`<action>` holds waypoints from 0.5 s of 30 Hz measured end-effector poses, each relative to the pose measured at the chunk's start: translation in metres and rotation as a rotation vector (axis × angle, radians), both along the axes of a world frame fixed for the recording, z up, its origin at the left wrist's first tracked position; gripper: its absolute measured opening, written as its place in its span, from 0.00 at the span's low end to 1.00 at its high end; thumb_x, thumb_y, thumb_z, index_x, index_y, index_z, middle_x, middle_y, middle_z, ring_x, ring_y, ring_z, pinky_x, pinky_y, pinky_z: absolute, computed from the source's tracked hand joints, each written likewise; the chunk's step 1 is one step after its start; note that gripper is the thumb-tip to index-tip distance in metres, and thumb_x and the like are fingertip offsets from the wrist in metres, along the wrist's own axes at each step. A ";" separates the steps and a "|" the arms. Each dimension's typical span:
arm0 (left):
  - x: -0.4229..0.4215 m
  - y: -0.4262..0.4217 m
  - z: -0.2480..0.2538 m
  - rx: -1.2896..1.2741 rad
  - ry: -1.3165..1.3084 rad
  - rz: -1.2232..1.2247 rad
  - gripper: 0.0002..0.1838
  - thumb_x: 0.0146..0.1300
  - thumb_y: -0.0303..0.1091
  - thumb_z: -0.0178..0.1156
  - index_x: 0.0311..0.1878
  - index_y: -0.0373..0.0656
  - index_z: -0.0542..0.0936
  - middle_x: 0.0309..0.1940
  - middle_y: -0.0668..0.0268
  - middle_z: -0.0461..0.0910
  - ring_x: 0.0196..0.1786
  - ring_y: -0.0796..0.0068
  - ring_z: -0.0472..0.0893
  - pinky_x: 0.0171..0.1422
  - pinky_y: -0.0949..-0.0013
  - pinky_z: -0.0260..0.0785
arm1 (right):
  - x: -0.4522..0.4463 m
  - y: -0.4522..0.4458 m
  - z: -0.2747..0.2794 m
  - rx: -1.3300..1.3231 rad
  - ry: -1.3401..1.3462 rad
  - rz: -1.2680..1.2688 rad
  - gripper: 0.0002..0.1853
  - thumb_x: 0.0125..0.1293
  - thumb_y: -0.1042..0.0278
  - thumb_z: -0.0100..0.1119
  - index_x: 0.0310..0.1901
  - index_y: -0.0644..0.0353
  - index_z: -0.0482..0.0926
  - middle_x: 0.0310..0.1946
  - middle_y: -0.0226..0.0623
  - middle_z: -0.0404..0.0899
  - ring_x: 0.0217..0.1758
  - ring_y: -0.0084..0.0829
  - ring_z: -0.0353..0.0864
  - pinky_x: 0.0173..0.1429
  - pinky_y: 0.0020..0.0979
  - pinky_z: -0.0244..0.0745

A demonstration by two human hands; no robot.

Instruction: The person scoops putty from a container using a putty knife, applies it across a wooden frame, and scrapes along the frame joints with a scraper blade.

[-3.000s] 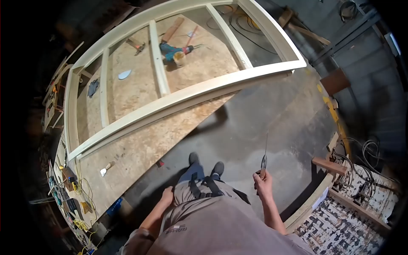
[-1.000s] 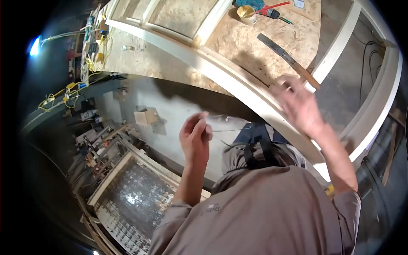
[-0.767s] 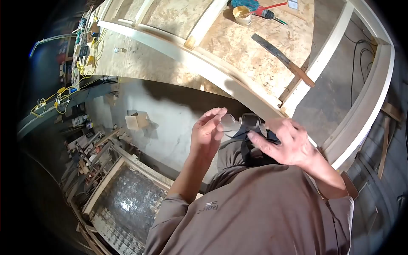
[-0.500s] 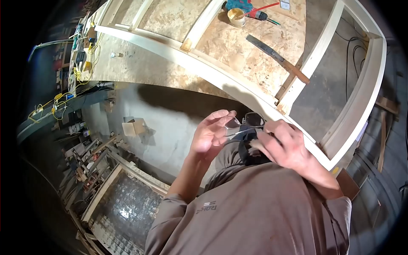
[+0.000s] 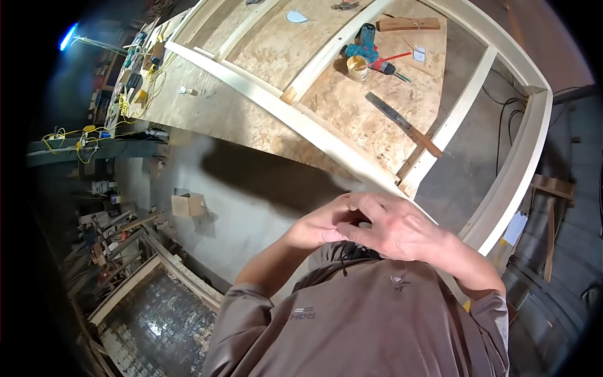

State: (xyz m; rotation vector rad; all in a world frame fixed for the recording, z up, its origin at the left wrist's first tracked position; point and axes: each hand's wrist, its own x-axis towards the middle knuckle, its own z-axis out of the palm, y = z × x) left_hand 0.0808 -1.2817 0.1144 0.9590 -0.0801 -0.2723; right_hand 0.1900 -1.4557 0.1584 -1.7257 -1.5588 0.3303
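Across the upper part of the view, a large pale wooden frame (image 5: 260,98) with crossbars lay on a plywood worktop (image 5: 220,113). On the frame's near side was the wearer's brown shirt (image 5: 364,320). Between frame and shirt, the right hand (image 5: 408,229) and left hand (image 5: 320,223) met, the right overlapping the left's fingertips. Both hands' fingers were curled; whether they pinched anything I could not tell. Inside the frame, beyond the hands, lay a flat-bladed tool (image 5: 402,123) with a wooden handle, its handle end over a crossbar, and past it a teal drill (image 5: 359,51) with a small tub (image 5: 358,71) beside it. Smallest, nearer the shirt than the frame, what looked like glasses (image 5: 397,281) glinted just below the right hand, the closer one. Mostly hidden, they showed no clear long axis.
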 end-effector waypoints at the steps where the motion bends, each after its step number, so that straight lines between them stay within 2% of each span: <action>1: 0.002 -0.001 -0.007 -0.018 0.001 -0.053 0.26 0.64 0.24 0.54 0.67 0.37 0.70 0.49 0.63 0.75 0.43 0.76 0.76 0.44 0.72 0.70 | 0.000 -0.002 -0.001 0.019 -0.083 0.026 0.12 0.62 0.69 0.63 0.47 0.61 0.82 0.47 0.40 0.78 0.47 0.43 0.84 0.48 0.40 0.83; 4: 0.010 0.002 -0.024 -0.117 0.054 -0.303 0.31 0.63 0.21 0.54 0.71 0.38 0.66 0.55 0.63 0.70 0.47 0.74 0.74 0.49 0.68 0.69 | 0.011 -0.015 0.000 -0.127 -0.044 0.127 0.14 0.59 0.71 0.64 0.48 0.60 0.83 0.46 0.42 0.77 0.47 0.43 0.83 0.48 0.40 0.83; 7: 0.004 -0.013 -0.024 -0.423 0.218 -0.262 0.34 0.62 0.19 0.56 0.74 0.39 0.63 0.54 0.65 0.71 0.47 0.76 0.73 0.49 0.70 0.68 | 0.010 -0.021 0.003 -0.224 -0.020 0.063 0.13 0.58 0.72 0.65 0.46 0.60 0.83 0.45 0.43 0.76 0.47 0.43 0.83 0.48 0.39 0.82; 8: 0.000 -0.016 -0.032 -0.379 0.255 -0.264 0.38 0.62 0.17 0.58 0.76 0.42 0.60 0.54 0.66 0.71 0.47 0.77 0.73 0.46 0.73 0.68 | 0.007 -0.020 0.008 -0.222 -0.027 -0.002 0.12 0.57 0.71 0.65 0.44 0.58 0.84 0.42 0.42 0.75 0.46 0.41 0.82 0.46 0.39 0.82; 10: 0.001 -0.021 -0.036 -0.344 0.227 -0.297 0.39 0.62 0.15 0.58 0.76 0.43 0.59 0.54 0.65 0.71 0.50 0.77 0.74 0.48 0.73 0.70 | 0.006 -0.021 0.007 -0.252 -0.045 0.019 0.10 0.57 0.69 0.65 0.41 0.57 0.84 0.41 0.41 0.74 0.46 0.40 0.82 0.45 0.39 0.82; 12: -0.009 -0.029 -0.056 -0.525 0.209 -0.300 0.38 0.64 0.15 0.59 0.76 0.41 0.58 0.55 0.64 0.71 0.54 0.74 0.76 0.55 0.71 0.74 | 0.010 -0.022 0.008 -0.236 -0.021 0.076 0.06 0.57 0.67 0.64 0.36 0.54 0.83 0.40 0.40 0.74 0.45 0.39 0.81 0.44 0.39 0.81; 13: -0.001 -0.027 -0.065 -0.337 0.218 -0.405 0.37 0.65 0.17 0.62 0.76 0.40 0.59 0.58 0.61 0.71 0.58 0.71 0.78 0.57 0.69 0.76 | 0.010 -0.024 0.003 -0.248 -0.010 0.103 0.05 0.57 0.65 0.65 0.33 0.54 0.82 0.39 0.39 0.75 0.46 0.39 0.80 0.45 0.39 0.80; 15: -0.006 -0.029 -0.060 -0.347 0.241 -0.326 0.42 0.68 0.22 0.63 0.81 0.40 0.53 0.64 0.59 0.70 0.58 0.65 0.81 0.57 0.65 0.79 | 0.010 -0.027 0.000 -0.247 0.010 0.130 0.04 0.54 0.69 0.67 0.32 0.55 0.83 0.39 0.38 0.76 0.47 0.38 0.79 0.45 0.39 0.79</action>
